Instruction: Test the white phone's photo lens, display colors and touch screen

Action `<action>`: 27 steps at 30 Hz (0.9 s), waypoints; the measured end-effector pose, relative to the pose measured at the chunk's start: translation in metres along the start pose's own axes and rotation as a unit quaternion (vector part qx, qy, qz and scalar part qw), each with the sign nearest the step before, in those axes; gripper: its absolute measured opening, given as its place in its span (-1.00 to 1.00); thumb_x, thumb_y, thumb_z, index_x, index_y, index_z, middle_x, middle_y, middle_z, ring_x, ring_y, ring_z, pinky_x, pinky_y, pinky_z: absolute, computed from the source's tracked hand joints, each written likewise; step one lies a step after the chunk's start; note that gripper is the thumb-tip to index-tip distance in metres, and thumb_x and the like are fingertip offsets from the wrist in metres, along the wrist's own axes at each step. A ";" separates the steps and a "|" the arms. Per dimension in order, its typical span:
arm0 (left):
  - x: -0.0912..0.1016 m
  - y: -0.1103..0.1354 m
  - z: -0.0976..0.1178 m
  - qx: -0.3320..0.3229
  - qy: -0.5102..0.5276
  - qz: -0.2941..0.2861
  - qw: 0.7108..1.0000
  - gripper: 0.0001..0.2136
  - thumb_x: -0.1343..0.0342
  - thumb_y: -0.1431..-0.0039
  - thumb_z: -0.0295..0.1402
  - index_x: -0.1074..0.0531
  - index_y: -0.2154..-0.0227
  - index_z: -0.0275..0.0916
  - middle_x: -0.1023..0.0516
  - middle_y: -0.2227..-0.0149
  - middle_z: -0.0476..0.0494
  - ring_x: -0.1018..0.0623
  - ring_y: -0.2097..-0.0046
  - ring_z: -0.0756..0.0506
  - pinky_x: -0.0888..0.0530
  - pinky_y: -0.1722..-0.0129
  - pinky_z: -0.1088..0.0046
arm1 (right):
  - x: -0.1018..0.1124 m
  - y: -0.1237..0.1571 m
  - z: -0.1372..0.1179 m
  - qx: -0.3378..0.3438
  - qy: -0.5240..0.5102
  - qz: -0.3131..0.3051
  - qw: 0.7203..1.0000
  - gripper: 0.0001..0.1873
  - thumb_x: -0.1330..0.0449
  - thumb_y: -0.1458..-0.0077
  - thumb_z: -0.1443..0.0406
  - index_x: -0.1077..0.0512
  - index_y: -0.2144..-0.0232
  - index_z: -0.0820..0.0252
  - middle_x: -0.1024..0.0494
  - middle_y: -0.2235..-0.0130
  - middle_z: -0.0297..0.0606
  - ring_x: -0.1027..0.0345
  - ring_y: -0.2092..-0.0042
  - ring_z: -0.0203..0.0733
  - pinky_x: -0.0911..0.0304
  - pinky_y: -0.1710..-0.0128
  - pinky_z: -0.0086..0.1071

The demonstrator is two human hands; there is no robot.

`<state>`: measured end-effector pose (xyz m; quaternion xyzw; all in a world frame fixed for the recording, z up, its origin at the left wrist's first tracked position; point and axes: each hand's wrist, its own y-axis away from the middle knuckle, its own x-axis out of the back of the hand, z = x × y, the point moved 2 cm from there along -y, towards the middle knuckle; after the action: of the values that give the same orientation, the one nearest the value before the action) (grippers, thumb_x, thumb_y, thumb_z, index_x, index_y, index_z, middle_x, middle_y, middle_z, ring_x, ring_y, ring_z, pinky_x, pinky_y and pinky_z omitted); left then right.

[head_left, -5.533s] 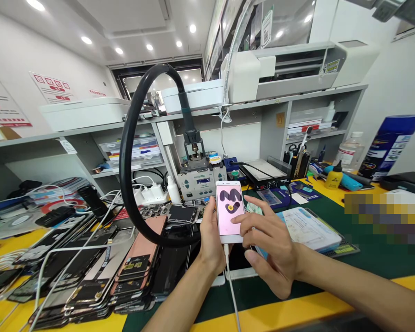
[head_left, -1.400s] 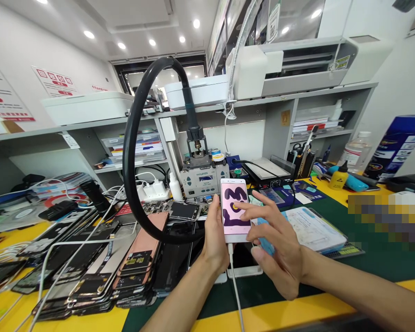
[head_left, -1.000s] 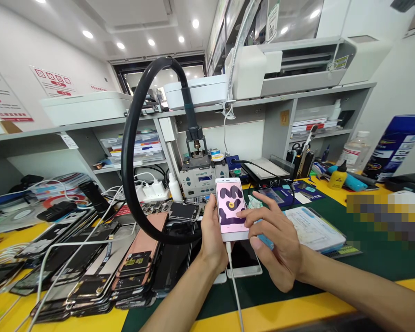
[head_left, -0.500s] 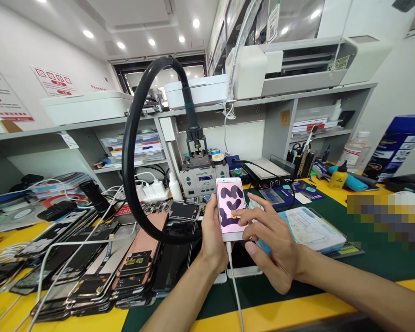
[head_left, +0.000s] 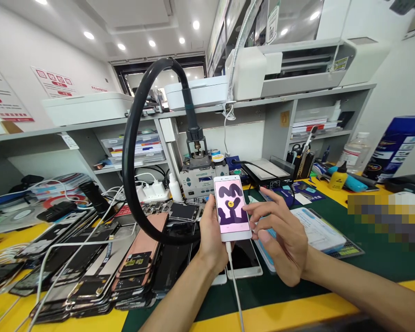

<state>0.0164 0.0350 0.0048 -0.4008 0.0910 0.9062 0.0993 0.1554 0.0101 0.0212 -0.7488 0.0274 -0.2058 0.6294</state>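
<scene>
A white smartphone (head_left: 232,207) is held upright by my left hand (head_left: 210,235), whose thumb lies along its left edge. Its lit screen has a pink background with dark wavy shapes and a small yellow round icon. A white charging cable (head_left: 234,276) runs from the phone's bottom down past the table's front. My right hand (head_left: 280,235) is at the phone's right edge, fingers apart and curved, holding nothing. Whether its index fingertip touches the screen I cannot tell. Below the phone another white-framed phone (head_left: 244,260) lies on the green mat (head_left: 263,299).
Stacks of phone screens and parts (head_left: 131,276) cover the left side. A thick black hose (head_left: 127,152) arches up from a hot air station (head_left: 197,180). To the right lie a blue-and-white box (head_left: 318,230) and a yellow bottle (head_left: 338,177).
My right hand has drawn back to the right, from over the screen to its edge. The yellow icon now sits higher on the screen. My left hand still holds the phone.
</scene>
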 end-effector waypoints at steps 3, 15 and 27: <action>0.001 0.000 0.000 -0.007 0.001 0.006 1.000 -0.50 0.04 -0.26 0.00 -0.45 -0.02 -0.31 -0.61 0.24 -0.22 -0.60 0.27 -0.16 -0.50 0.29 0.37 | 0.000 0.001 0.000 0.005 0.004 -0.003 1.000 -0.87 -0.06 0.06 0.46 -0.38 0.45 0.21 -0.44 0.41 -0.23 -0.50 0.20 0.00 -0.09 -0.12 0.24; -0.005 0.001 -0.005 -0.020 0.000 -0.054 0.998 -0.56 -0.02 -0.26 -0.06 -0.51 0.04 -0.33 -0.61 0.22 -0.20 -0.59 0.17 -0.17 -0.48 0.12 0.33 | -0.004 0.003 -0.004 0.049 0.005 -0.065 0.997 -0.78 -0.11 0.17 0.36 -0.39 0.35 0.22 -0.42 0.23 -0.13 -0.41 -0.03 0.19 0.07 -0.21 0.31; -0.005 0.006 -0.009 -0.062 -0.039 -0.024 0.997 -0.57 -0.04 -0.26 -0.07 -0.55 0.08 -0.32 -0.61 0.15 -0.19 -0.55 0.03 -0.17 -0.42 -0.03 0.36 | -0.010 0.002 -0.007 0.080 -0.004 -0.133 0.988 -0.73 -0.11 0.14 0.32 -0.37 0.30 0.23 -0.45 0.12 -0.01 -0.38 -0.09 0.19 0.15 -0.26 0.30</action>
<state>0.0244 0.0265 0.0031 -0.3730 0.0214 0.9223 0.0994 0.1447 0.0060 0.0178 -0.6936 -0.0914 -0.2862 0.6548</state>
